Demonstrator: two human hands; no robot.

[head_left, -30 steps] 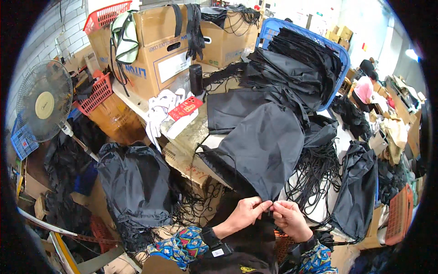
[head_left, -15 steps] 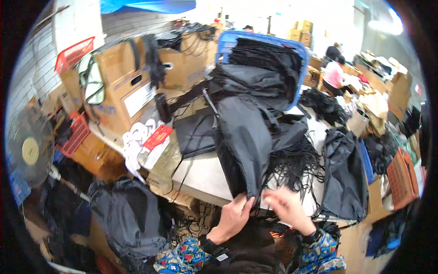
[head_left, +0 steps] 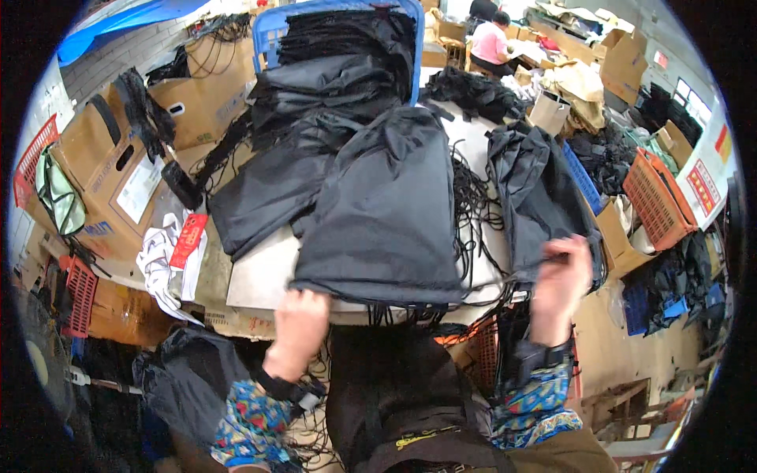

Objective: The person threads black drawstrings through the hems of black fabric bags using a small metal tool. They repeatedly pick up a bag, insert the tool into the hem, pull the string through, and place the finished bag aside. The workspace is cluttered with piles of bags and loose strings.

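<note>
A black fabric drawstring bag (head_left: 386,213) lies spread flat in front of me, its hemmed edge along the near side of the table. At the bag's near left corner, my left hand (head_left: 302,327) is closed with the fabric edge pinched in its fingers. My right hand (head_left: 561,284) is raised to the right of the bag, fingers curled and somewhat blurred. A thin black cord (head_left: 505,281) runs from the bag's near right corner to this hand. More black cords (head_left: 473,205) lie in a tangle beside the bag.
Behind is a blue plastic basket (head_left: 415,47) stacked with black fabric pieces. Another black bag (head_left: 536,189) lies at the table's right. Cardboard boxes (head_left: 102,185), white straps (head_left: 162,272) and a red card (head_left: 189,240) are at left. An orange crate (head_left: 658,197) stands right; a person (head_left: 490,43) sits far off.
The bag went from bunched and upright to spread flat across the table. My hands moved apart, the left to the bag's left corner, the right out to the right. My view turned rightward.
</note>
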